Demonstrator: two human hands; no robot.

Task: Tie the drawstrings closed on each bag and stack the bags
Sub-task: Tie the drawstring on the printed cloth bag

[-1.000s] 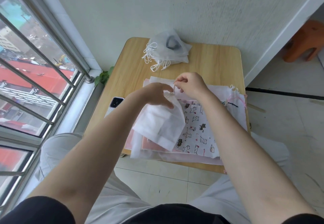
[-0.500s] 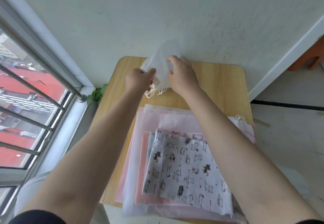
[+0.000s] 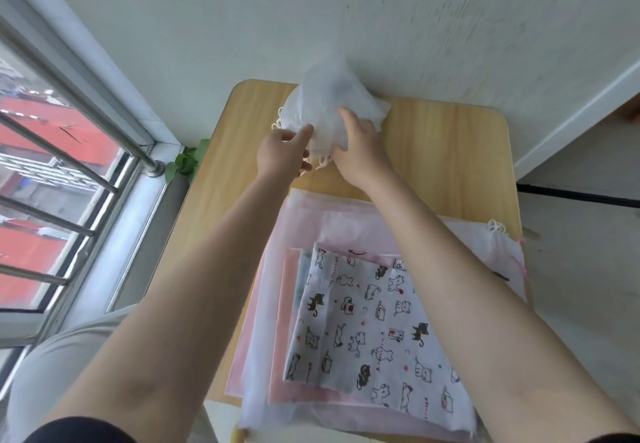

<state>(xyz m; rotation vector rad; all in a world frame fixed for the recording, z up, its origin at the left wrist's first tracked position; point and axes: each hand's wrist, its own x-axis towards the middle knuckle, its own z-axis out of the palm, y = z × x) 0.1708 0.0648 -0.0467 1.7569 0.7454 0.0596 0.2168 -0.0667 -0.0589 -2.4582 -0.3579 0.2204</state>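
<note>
The stack of white translucent drawstring bags [image 3: 332, 106] at the far edge of the wooden table [image 3: 450, 151], against the wall [image 3: 381, 20], is held from both sides. The left hand [image 3: 282, 155] is set at the stack's near-left edge, thumb and fingers pinched on the gathered bag mouths where the white drawstrings [image 3: 313, 162] bunch out. The right hand [image 3: 360, 146] is laid on the stack's near-right side, fingers extended upward across the fabric and pressed against it; a curl around the fabric cannot be told. Both forearms are stretched forward, converging toward the stack, wrists close together. Nearer on the table, under the forearms, a flat pile of pink and white bags [image 3: 277, 338] is seen, topped by a cat-print bag [image 3: 374, 331]. A barred window [image 3: 52, 200] is at left, with a green plant [image 3: 187, 162] beside the table corner.
</note>
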